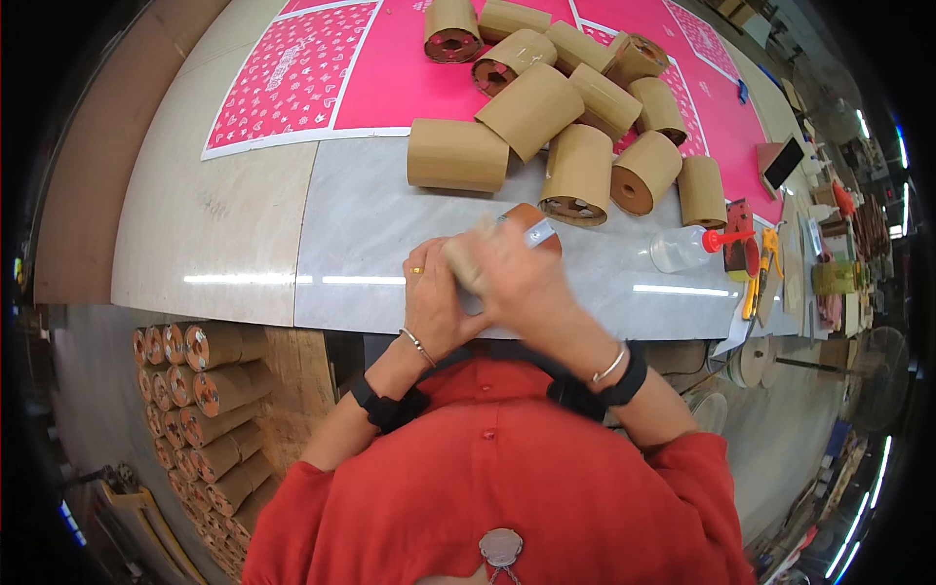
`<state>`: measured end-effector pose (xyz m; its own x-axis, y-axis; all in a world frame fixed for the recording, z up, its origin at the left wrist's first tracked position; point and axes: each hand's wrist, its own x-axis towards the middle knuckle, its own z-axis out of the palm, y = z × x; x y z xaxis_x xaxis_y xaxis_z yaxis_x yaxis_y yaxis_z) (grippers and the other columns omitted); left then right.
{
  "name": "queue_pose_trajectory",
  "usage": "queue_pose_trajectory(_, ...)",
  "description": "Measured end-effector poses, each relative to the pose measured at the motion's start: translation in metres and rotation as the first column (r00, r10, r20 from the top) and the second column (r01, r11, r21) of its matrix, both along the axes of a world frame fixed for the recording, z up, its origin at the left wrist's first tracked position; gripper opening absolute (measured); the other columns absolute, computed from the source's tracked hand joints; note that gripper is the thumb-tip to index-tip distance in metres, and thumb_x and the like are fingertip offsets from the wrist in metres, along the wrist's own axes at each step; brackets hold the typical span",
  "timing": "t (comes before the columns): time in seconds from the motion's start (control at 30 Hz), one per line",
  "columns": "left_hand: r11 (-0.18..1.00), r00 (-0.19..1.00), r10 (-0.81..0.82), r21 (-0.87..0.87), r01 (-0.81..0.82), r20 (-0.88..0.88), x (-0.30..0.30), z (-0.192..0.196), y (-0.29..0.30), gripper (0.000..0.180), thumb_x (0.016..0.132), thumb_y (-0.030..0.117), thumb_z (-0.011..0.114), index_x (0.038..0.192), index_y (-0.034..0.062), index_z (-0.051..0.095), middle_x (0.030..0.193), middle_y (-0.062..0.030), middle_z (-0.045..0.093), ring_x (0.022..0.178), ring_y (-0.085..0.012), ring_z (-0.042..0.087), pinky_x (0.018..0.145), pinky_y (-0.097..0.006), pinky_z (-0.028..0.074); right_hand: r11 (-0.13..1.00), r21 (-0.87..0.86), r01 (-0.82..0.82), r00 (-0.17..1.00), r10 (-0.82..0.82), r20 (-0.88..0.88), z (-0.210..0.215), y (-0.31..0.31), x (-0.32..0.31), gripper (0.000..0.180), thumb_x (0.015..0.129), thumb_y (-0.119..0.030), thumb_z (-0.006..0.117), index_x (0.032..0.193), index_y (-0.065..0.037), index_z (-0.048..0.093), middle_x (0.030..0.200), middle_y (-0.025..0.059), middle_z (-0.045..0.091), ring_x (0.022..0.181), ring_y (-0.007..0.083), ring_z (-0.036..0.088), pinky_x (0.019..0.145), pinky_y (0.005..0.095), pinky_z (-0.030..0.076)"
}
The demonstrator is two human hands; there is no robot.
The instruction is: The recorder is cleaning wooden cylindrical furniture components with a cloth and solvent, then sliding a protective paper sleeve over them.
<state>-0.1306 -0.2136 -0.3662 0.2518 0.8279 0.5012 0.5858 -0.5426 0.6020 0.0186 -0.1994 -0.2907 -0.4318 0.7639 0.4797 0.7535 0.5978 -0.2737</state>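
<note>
Near the front edge of the grey table top, my two hands meet over a tan, cardboard-coloured piece (462, 267), mostly hidden and blurred. My left hand (434, 292), with a ring on one finger, is closed against its left side. My right hand (526, 280) lies over its right side, the fingers smeared by motion. Just beyond the right hand sits a reddish-brown rounded piece (547, 244) with a shiny pale strip on it; the hand covers part of it. Several brown cardboard tubes (456, 156) with reddish-brown end discs are heaped on the table beyond my hands.
Pink printed sheets (292, 73) lie under the far tubes. To the right are a clear bottle (680, 251) with a red nozzle, a yellow-handled cutter (770, 255) and a phone-like dark screen (783, 163). More tubes (219, 390) are stacked below the table at left.
</note>
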Motion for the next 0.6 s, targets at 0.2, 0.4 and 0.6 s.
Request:
queue_pose_trajectory(0.2, 0.998, 1.000, -0.017, 0.061, 0.016, 0.015, 0.011, 0.004, -0.003, 0.079, 0.060, 0.028, 0.081, 0.124, 0.0003, 0.044, 0.116, -0.0177, 0.051, 0.110, -0.0365, 0.046, 0.092, -0.045, 0.034, 0.990, -0.022, 0.142, 0.985, -0.139, 0.100, -0.005, 0.004, 0.028, 0.027, 0.073, -0.015, 0.063, 0.098, -0.007, 0.056, 0.092, 0.0128, 0.055, 0.087, 0.0266, 0.056, 0.059, 0.0347, 0.052)
queue_pose_trajectory(0.4, 0.987, 0.993, -0.029, 0.152, 0.046, -0.112, 0.006, 0.002, -0.009, 0.090, 0.060, 0.036, 0.081, 0.132, 0.0024, 0.038, 0.116, -0.0151, 0.051, 0.110, -0.0343, 0.047, 0.098, -0.044, 0.032, 0.960, -0.072, 0.269, 0.960, -0.261, 0.104, 0.006, 0.007, 0.044, 0.032, 0.072, -0.014, 0.066, 0.102, -0.007, 0.056, 0.095, 0.0146, 0.056, 0.074, 0.0306, 0.061, 0.060, 0.0410, 0.053)
queue_pose_trajectory(0.6, 0.970, 0.996, 0.042, -0.240, -0.022, 0.078, 0.008, 0.004, -0.008, 0.092, 0.054, 0.041, 0.082, 0.125, -0.0004, 0.041, 0.117, -0.0184, 0.050, 0.110, -0.0350, 0.046, 0.096, -0.046, 0.030, 0.977, -0.119, 0.177, 0.983, -0.171, 0.061, 0.006, -0.014, 0.021, 0.028, 0.075, -0.013, 0.064, 0.101, -0.005, 0.057, 0.091, 0.0162, 0.054, 0.079, 0.0311, 0.061, 0.061, 0.0413, 0.052)
